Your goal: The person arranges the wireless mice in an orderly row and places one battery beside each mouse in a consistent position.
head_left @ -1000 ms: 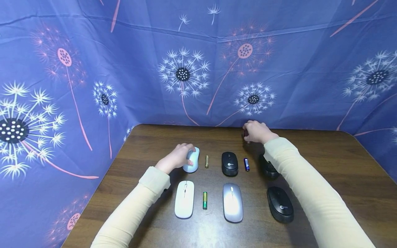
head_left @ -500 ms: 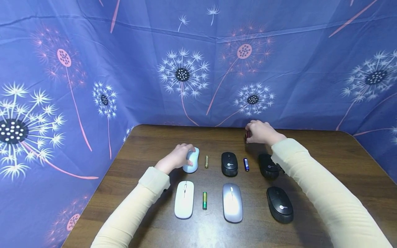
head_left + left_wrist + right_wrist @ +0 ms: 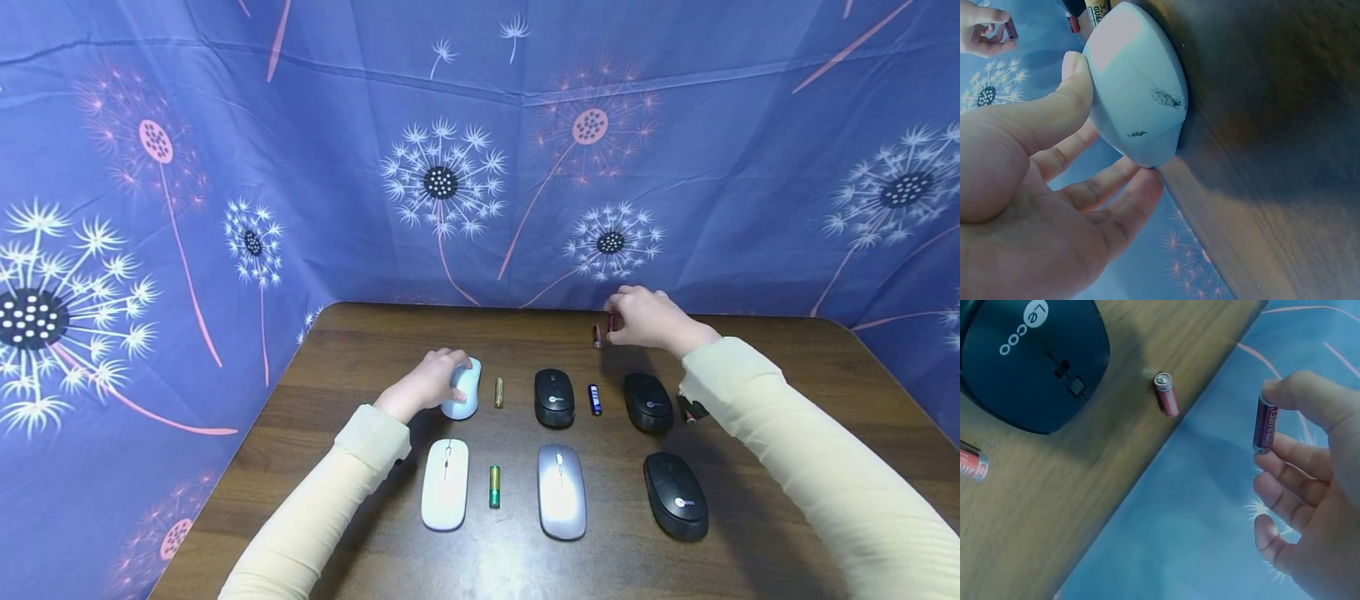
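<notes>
My left hand point(image 3: 427, 382) grips a pale blue computer mouse point(image 3: 1141, 94), thumb on one side and fingertips on the other. The mouse rests on the table at the left of the back row in the head view. At the table's back edge, my right hand point(image 3: 651, 320) pinches a dark red and black battery point(image 3: 1265, 425) between thumb and fingertip; the battery stands upright in the right wrist view. Just left of that hand, a second red battery point(image 3: 597, 337) lies on the wood. Another red battery point(image 3: 687, 410) is partly hidden by the right cuff.
The wooden table point(image 3: 375, 329) also bears a white mouse point(image 3: 446, 485), a grey mouse point(image 3: 562, 492) and three black mice, one at front right point(image 3: 677, 497). Between them lie a gold battery point(image 3: 499, 392), a green battery point(image 3: 495, 487) and a blue battery point(image 3: 595, 400). A blue patterned cloth point(image 3: 330, 208) hangs behind.
My right hand has moved to the right with a battery in it. A red battery now shows apart on the table, and another emerges beside the right cuff. The left hand stays put.
</notes>
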`<state>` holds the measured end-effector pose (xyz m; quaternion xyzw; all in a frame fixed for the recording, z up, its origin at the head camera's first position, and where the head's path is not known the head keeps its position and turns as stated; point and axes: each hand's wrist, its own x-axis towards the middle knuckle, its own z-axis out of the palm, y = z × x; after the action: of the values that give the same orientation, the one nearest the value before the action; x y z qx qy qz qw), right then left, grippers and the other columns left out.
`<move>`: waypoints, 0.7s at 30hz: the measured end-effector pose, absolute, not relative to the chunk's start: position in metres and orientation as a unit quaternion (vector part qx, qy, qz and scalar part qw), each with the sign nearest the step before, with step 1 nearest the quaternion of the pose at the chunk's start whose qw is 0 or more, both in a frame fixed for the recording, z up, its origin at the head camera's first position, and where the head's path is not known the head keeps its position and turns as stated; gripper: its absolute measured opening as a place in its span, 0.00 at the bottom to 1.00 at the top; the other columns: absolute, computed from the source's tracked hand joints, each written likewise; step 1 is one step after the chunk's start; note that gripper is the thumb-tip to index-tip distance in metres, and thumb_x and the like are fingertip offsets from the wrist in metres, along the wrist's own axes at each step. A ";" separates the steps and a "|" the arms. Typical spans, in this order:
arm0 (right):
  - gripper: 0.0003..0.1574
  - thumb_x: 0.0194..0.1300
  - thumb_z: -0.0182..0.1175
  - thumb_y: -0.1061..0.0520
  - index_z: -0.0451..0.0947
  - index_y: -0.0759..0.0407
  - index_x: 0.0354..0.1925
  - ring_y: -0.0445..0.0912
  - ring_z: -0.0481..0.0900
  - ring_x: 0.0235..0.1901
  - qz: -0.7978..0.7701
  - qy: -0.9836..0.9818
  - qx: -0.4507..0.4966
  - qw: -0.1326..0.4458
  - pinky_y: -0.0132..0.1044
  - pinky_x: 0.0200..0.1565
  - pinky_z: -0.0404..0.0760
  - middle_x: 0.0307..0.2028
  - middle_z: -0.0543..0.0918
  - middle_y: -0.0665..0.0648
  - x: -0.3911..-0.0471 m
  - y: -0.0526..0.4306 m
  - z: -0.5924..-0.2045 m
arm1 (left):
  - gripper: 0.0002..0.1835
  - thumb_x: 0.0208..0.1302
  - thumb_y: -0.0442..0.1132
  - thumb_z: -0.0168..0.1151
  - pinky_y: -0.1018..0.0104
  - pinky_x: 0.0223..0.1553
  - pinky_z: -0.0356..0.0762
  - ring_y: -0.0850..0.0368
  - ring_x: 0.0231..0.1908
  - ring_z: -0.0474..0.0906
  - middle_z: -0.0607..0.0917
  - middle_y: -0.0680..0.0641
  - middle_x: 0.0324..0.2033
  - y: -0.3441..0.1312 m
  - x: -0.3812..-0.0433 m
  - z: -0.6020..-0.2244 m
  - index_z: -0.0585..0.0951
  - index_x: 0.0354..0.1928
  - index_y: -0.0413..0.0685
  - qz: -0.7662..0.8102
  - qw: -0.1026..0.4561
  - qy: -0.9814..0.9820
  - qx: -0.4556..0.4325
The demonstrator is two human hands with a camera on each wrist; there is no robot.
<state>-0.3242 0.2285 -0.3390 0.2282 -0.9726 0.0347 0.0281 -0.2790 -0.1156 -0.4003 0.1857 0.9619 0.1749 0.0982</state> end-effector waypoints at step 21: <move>0.28 0.48 0.71 0.49 0.80 0.63 0.44 0.58 0.77 0.45 0.045 -0.965 0.252 0.062 0.58 0.37 0.73 0.43 0.80 0.60 -0.275 0.237 -0.328 | 0.28 0.51 0.38 0.71 0.49 0.58 0.68 0.39 0.59 0.66 0.74 0.38 0.58 -0.116 -0.278 -0.401 0.75 0.55 0.46 0.175 0.099 0.962 0.183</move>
<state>-0.2750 0.2373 -0.3279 0.2521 -0.9647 0.0447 0.0623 -0.2784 -0.1157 -0.4014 0.1833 0.9622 0.1754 0.0991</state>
